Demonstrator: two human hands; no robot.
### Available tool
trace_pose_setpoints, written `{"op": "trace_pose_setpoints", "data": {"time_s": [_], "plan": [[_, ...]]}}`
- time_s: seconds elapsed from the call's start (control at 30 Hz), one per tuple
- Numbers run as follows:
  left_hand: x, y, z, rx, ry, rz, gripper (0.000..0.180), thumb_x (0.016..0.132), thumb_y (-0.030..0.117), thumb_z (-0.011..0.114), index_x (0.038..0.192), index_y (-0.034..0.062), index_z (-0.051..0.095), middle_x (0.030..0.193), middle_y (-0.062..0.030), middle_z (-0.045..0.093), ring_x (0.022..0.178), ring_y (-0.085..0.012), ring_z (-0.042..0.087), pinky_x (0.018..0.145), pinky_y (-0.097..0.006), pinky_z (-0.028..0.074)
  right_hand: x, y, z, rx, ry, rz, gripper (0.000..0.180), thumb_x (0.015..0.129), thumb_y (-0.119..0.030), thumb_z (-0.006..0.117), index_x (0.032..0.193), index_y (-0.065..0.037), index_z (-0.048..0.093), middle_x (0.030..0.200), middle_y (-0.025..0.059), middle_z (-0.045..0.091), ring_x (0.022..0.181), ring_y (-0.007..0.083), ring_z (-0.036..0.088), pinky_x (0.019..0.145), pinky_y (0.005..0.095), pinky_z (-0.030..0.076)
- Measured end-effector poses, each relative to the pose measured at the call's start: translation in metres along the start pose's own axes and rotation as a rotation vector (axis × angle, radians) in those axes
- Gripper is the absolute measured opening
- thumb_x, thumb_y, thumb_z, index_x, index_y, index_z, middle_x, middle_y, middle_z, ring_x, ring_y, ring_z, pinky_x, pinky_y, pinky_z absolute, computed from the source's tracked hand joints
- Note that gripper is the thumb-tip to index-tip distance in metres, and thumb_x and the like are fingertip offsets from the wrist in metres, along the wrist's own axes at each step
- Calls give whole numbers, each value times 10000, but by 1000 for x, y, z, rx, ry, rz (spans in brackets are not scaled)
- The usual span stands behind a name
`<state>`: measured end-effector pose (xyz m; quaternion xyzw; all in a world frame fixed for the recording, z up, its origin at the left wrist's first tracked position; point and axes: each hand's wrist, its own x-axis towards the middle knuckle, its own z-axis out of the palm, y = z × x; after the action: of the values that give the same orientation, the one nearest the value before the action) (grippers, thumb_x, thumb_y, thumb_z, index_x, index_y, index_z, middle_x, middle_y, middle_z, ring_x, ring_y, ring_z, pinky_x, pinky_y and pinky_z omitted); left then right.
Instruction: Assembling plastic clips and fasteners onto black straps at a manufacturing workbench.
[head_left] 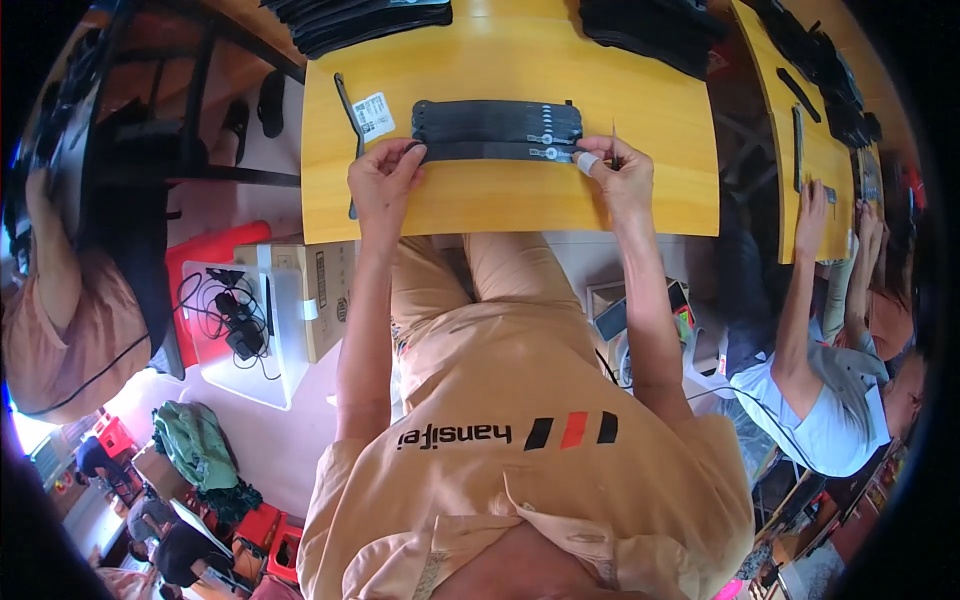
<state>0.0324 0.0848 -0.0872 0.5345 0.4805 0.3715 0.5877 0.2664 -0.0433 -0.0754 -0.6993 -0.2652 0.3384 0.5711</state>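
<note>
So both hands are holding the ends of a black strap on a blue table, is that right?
Not quite. The table is yellow wood, not blue. The head view shows the left hand and right hand holding the ends of the black strap.

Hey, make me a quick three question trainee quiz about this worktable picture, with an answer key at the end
1. True or false: both hands grip the same black strap.
2. Which hand has a taped fingertip? A) left hand B) right hand
3. Fill in: the strap lies just in front of a ____ of similar straps on the yellow table.

Key: 1 true; 2 B; 3 stack.
</note>
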Motion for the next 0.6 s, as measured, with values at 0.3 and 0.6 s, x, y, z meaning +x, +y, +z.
{"op": "trace_pose_setpoints", "data": {"time_s": [0.3, 0.6], "plan": [[6, -2, 10, 52, 87, -2, 99, 775, 36, 637, 845, -32, 620, 669, -28, 585, 541, -62, 538, 485, -188, 467, 10, 18, 3, 14, 18, -44, 116, 706, 12, 650, 821, -9, 647, 658, -49, 523, 564, 27, 387, 516, 166, 318], [9, -3, 9, 49, 102, 1, 75, 775, -1, 626, 821, -30, 575, 678, -46, 576, 525, -74, 545, 460, -190, 470, 12, 19, 7, 18, 28, -38, 101, 727, 1, 629, 826, -3, 650, 630, -57, 513, 540, 20, 383, 474, 172, 305]]}}
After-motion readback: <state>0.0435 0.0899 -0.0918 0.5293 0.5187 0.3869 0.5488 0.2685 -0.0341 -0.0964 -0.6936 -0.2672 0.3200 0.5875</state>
